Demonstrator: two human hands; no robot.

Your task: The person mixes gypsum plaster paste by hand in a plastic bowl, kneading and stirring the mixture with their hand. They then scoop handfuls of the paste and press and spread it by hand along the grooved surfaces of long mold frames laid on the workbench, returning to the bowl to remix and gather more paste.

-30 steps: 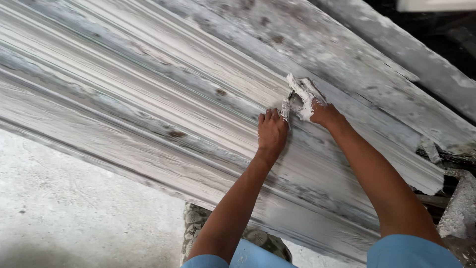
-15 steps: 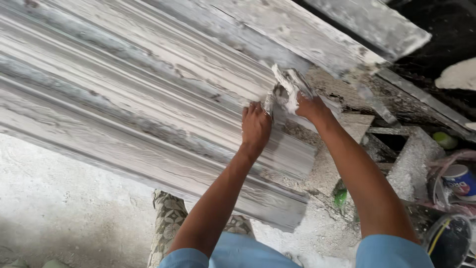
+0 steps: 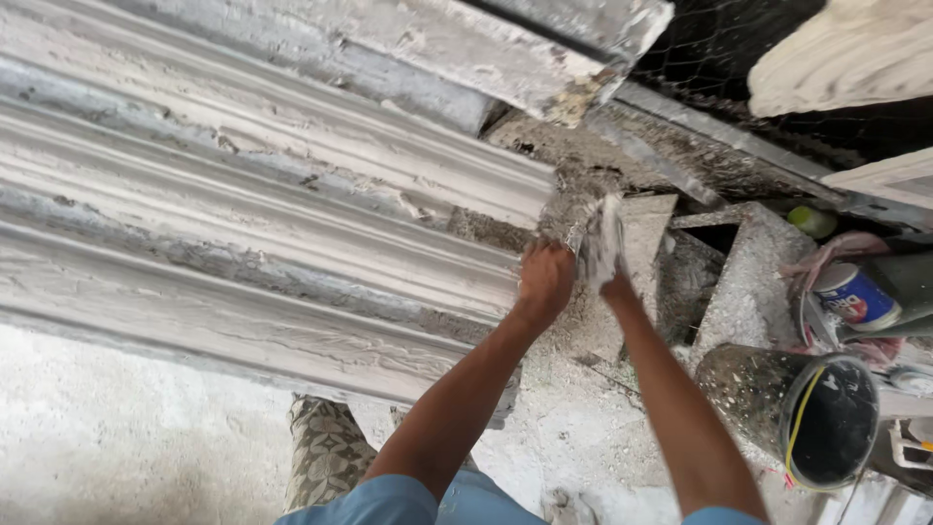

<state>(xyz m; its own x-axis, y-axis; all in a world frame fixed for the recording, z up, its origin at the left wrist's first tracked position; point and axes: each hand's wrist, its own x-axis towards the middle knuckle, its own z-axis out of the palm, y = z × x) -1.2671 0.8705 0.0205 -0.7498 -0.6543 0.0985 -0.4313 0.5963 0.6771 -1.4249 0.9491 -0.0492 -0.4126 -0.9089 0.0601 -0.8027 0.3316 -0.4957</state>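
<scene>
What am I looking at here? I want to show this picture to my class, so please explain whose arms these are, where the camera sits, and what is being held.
The camera is worn on a person's head and looks down, so both bare arms are that person's own. The left hand presses on the end of a long white ribbed plaster moulding. The right hand grips a flat plaster-caked tool at that same end; its exact kind is hard to tell. To the right lie a dark bucket on its side and a small can. The floor is dusty white.

Both hands press a plaster-caked scraper at the moulding's end.
</scene>
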